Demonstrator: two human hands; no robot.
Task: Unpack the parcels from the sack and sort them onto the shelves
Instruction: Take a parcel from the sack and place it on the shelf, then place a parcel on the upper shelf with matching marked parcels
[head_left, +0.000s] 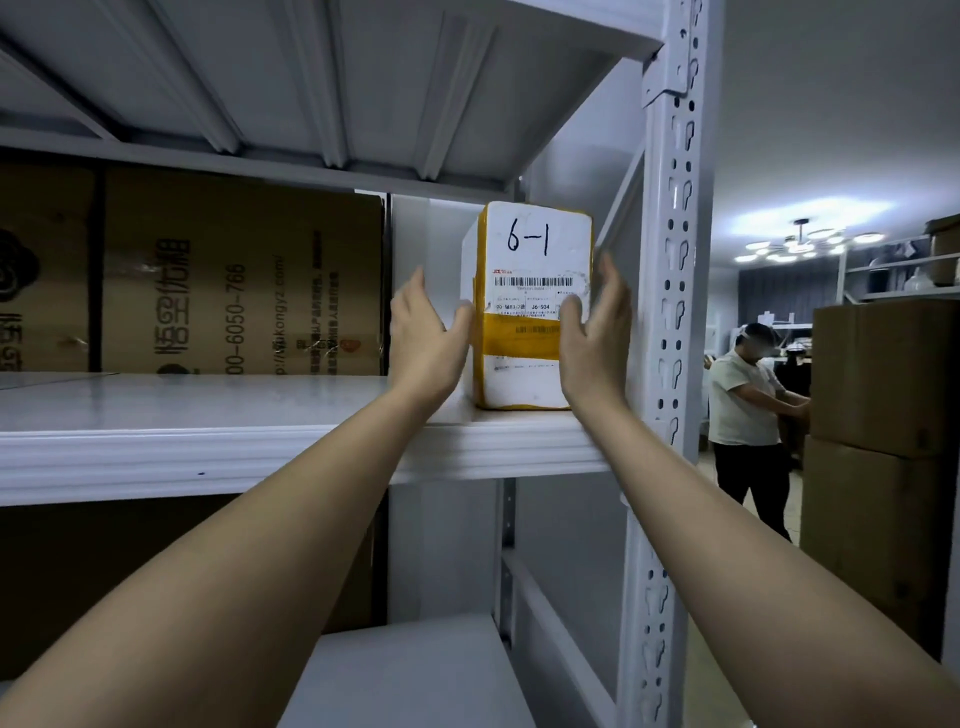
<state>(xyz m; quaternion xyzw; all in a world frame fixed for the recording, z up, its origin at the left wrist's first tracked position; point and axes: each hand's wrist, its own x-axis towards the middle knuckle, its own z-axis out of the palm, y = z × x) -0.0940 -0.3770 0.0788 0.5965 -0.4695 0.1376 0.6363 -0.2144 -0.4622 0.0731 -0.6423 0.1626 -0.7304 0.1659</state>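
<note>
Head view, left hand (428, 332) and right hand (592, 332) spread wide, flanking upright parcel (530, 306) on shelf (260, 415), thumbs touching it

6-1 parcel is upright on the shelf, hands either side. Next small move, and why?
Probably ease both hands back off the parcel. It already stands upright on the shelf, at its right end by the post. The left hand and right hand are spread, only thumbs touching its front, so it seems placed.
</note>
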